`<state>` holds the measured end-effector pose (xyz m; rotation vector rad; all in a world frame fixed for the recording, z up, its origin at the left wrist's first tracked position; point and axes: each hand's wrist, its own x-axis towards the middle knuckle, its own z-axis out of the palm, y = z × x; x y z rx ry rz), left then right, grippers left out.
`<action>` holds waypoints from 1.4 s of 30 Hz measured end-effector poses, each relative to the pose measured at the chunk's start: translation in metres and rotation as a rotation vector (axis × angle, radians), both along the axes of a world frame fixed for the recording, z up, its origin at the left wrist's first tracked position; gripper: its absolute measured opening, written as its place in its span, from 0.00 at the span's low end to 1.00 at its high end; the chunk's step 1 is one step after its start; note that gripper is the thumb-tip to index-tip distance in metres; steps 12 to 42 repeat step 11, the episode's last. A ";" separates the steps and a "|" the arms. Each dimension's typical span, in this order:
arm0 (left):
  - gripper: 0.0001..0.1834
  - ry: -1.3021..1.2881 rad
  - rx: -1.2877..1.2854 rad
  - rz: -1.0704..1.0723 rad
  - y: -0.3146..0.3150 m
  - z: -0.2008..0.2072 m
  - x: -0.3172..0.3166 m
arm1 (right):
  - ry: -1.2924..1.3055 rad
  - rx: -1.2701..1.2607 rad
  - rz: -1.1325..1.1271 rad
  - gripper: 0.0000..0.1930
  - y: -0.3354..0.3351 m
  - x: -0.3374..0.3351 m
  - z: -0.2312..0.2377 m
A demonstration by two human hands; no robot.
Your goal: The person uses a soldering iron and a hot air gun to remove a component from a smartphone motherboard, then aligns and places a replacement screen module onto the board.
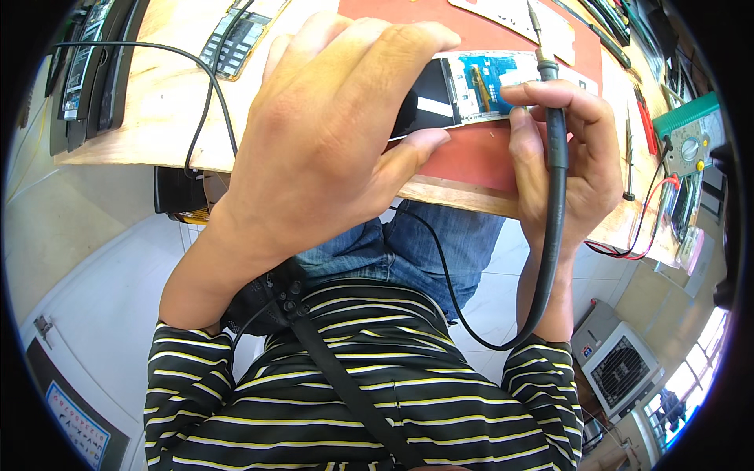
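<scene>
An opened phone, with a blue circuit board and a dark, shiny section, lies over the red mat. My left hand is curled around its left end, fingers on the far edge and thumb on the near one. In my right hand is a soldering iron, its metal tip pointing away from me, beyond the phone. The thumb and forefinger of that hand meet at the phone's right end; whether they pinch any small part there is hidden. The iron's thick black cord bends down toward my lap.
The red mat covers the bench's near edge. A phone frame and a black cable lie left, beside stacked dark panels. At right are a multimeter with leads, red-handled pliers and thin tools.
</scene>
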<state>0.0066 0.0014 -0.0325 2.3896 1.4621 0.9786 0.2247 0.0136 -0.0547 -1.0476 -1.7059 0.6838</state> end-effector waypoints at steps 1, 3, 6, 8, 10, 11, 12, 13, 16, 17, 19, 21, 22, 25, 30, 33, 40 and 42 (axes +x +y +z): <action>0.35 0.005 0.007 -0.005 0.000 0.000 0.000 | -0.011 -0.010 -0.008 0.14 -0.001 0.001 0.001; 0.35 0.015 0.018 -0.014 -0.001 0.000 -0.001 | -0.026 -0.003 -0.010 0.14 -0.002 0.001 0.001; 0.35 -0.026 0.003 -0.027 -0.002 0.002 -0.001 | -0.014 -0.005 -0.011 0.14 -0.001 0.001 -0.001; 0.35 -0.066 -0.028 -0.026 -0.003 0.004 -0.002 | -0.027 0.008 -0.009 0.15 -0.001 0.001 -0.001; 0.35 -0.104 -0.044 -0.025 -0.003 0.005 -0.004 | -0.043 0.036 -0.002 0.15 0.000 0.002 -0.001; 0.35 -0.131 -0.057 -0.015 -0.004 0.006 -0.005 | -0.009 0.019 0.000 0.15 -0.001 0.001 -0.001; 0.35 -0.131 -0.057 -0.015 -0.004 0.006 -0.005 | -0.009 0.019 0.000 0.15 -0.001 0.001 -0.001; 0.35 -0.131 -0.057 -0.015 -0.004 0.006 -0.005 | -0.009 0.019 0.000 0.15 -0.001 0.001 -0.001; 0.35 -0.131 -0.057 -0.015 -0.004 0.006 -0.005 | -0.009 0.019 0.000 0.15 -0.001 0.001 -0.001; 0.35 -0.131 -0.057 -0.015 -0.004 0.006 -0.005 | -0.009 0.019 0.000 0.15 -0.001 0.001 -0.001; 0.35 -0.131 -0.057 -0.015 -0.004 0.006 -0.005 | -0.009 0.019 0.000 0.15 -0.001 0.001 -0.001; 0.35 -0.131 -0.057 -0.015 -0.004 0.006 -0.005 | -0.009 0.019 0.000 0.15 -0.001 0.001 -0.001; 0.35 -0.131 -0.057 -0.015 -0.004 0.006 -0.005 | -0.009 0.019 0.000 0.15 -0.001 0.001 -0.001; 0.35 -0.131 -0.057 -0.015 -0.004 0.006 -0.005 | -0.009 0.019 0.000 0.15 -0.001 0.001 -0.001; 0.35 -0.131 -0.057 -0.015 -0.004 0.006 -0.005 | -0.009 0.019 0.000 0.15 -0.001 0.001 -0.001; 0.35 -0.131 -0.057 -0.015 -0.004 0.006 -0.005 | -0.009 0.019 0.000 0.15 -0.001 0.001 -0.001; 0.35 -0.131 -0.057 -0.015 -0.004 0.006 -0.005 | -0.009 0.019 0.000 0.15 -0.001 0.001 -0.001; 0.35 -0.131 -0.057 -0.015 -0.004 0.006 -0.005 | -0.009 0.019 0.000 0.15 -0.001 0.001 -0.001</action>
